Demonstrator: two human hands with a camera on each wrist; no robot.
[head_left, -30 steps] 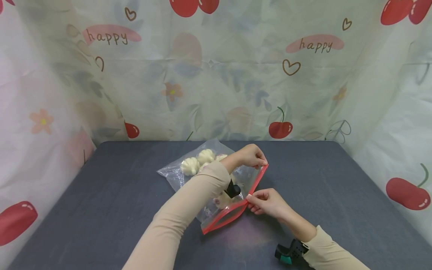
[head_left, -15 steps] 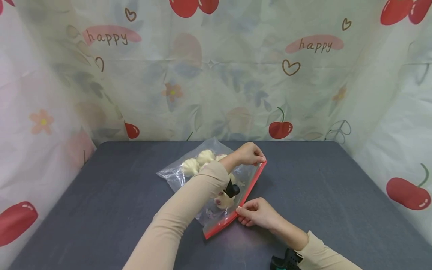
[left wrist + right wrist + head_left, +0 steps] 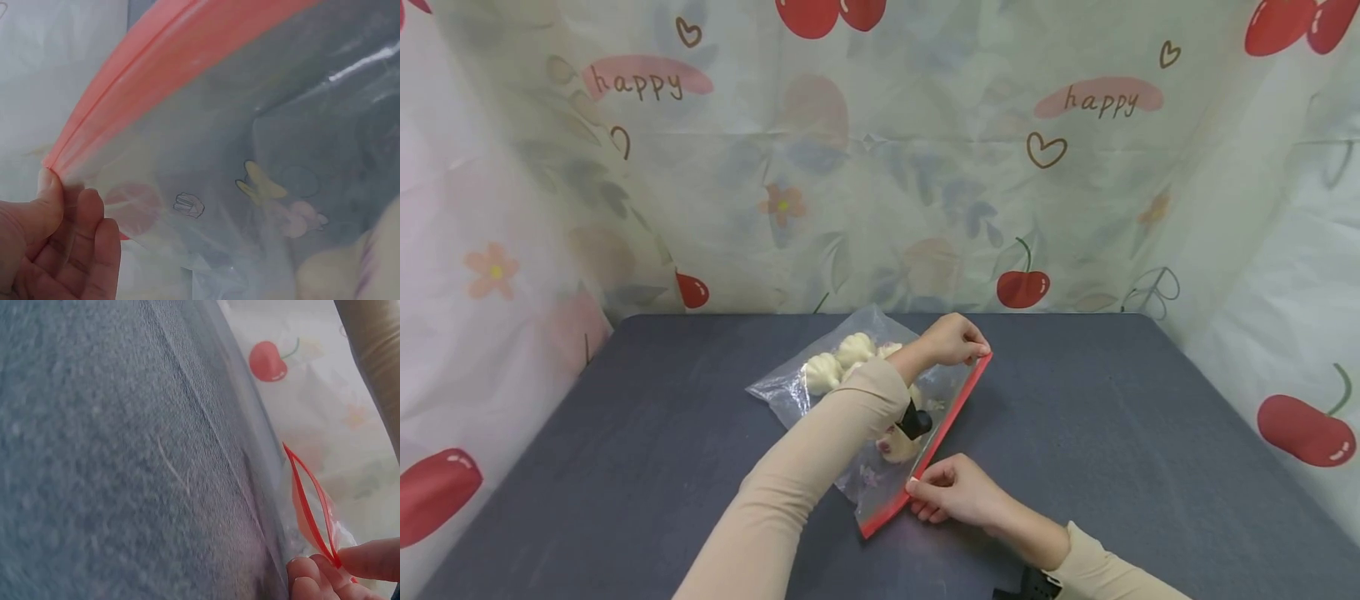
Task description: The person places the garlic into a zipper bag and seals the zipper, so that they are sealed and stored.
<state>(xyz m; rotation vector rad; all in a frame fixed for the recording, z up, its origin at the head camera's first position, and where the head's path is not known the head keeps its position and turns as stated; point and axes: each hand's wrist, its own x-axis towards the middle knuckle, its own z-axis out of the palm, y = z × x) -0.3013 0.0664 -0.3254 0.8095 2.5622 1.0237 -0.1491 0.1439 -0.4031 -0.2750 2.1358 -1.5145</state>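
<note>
A clear zip bag (image 3: 786,393) lies on the table with several garlic bulbs (image 3: 822,373) inside. Its red zip strip (image 3: 957,408) runs along the right side. My left hand (image 3: 953,340) pinches the strip's far corner between thumb and forefinger; in the left wrist view the strip (image 3: 156,69) stretches away from that hand (image 3: 69,237). Nearer me, my right hand (image 3: 961,497) pinches the strip close to its near end. In the right wrist view the strip (image 3: 306,506) gapes beyond the right hand's fingers (image 3: 312,581). My left forearm hides part of the bag.
The dark table (image 3: 625,467) extends to both sides and in front of the bag. A patterned cloth (image 3: 880,183) hangs behind it and at the sides. Black wrist gear (image 3: 916,421) sits over the bag on the left wrist, more (image 3: 1036,585) on the right.
My right hand has slid along the zip strip toward me and to the left. The strip's wide gap near that hand has narrowed. My left hand has risen slightly, its pinch kept.
</note>
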